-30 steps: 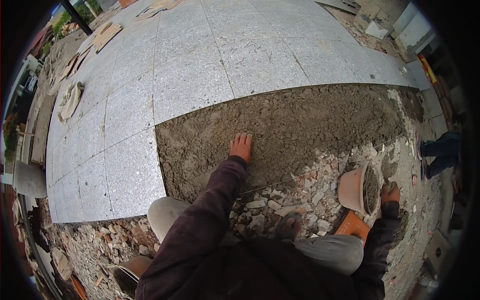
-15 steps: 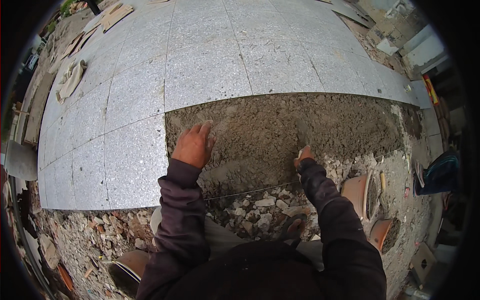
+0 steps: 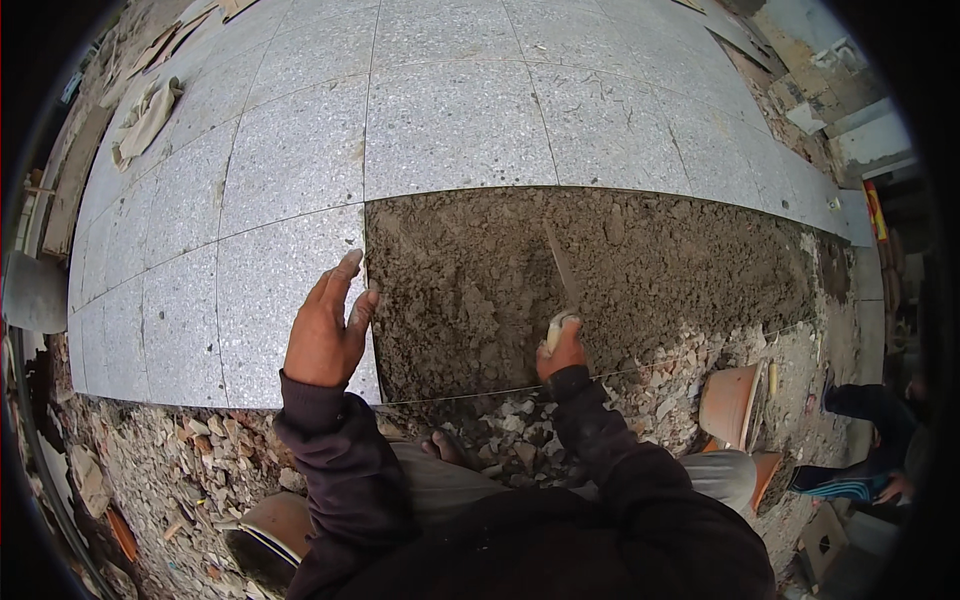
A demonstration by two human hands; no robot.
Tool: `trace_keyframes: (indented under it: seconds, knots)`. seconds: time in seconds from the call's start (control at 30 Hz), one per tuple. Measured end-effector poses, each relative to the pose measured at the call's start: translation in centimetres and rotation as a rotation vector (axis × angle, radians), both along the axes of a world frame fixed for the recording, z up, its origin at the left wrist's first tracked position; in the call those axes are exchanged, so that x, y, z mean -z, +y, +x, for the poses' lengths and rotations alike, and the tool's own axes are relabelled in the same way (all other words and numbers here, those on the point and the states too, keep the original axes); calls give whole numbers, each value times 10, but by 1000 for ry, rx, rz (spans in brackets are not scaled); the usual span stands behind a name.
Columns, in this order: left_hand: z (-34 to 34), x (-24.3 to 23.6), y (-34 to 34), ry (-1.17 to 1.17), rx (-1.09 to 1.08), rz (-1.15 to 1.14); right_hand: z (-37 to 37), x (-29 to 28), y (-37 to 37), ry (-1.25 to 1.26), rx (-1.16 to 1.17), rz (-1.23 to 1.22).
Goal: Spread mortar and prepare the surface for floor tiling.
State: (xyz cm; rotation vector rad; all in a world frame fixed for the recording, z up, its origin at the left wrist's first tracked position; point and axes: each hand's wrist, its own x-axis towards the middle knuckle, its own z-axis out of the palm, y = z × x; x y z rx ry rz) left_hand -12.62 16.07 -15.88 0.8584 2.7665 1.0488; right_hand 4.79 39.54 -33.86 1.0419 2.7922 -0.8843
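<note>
My right hand [image 3: 563, 352] is wrapped round the pale handle of a trowel [image 3: 561, 258]. The blade is seen nearly edge-on, pointing away from me over a bed of damp brown mortar [image 3: 470, 260]. My left hand [image 3: 326, 325] holds nothing, its fingers apart, at the edge of a speckled grey tile [image 3: 262, 270] beside the mortar's left side. Whether its palm touches the tile cannot be made out. A thin string [image 3: 480, 394] runs along the near edge of the mortar.
Laid tiles [image 3: 450, 120] spread beyond the mortar. Broken rubble [image 3: 225, 450] lies on the near side. Buckets stand near me: one at the lower left [image 3: 280, 525], one at the right [image 3: 730, 405]. Another person's leg [image 3: 870, 405] shows at the far right. A crumpled cloth [image 3: 148, 122] lies upper left.
My left hand has moved left, from over the mortar to the tile edge. My right hand has drawn the trowel leftward and nearer. The whole view has shifted somewhat.
</note>
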Motion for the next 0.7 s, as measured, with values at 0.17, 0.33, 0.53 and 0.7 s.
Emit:
trace_keyframes:
  seconds: [0.17, 0.33, 0.53, 0.7]
  knots:
    - [-10, 29, -29, -76, -52, -71, -51, 6, 127, -28, 741, -400]
    - [-17, 35, -16, -110, -10, -85, -74, 58, 9, -438, 514, -704]
    - [-31, 41, -24, -97, -57, -8, -33, 4, -40, 37, -132, -196]
    - [-31, 47, -34, -67, -85, -60, -40, -32, -2, -246, -450, 30]
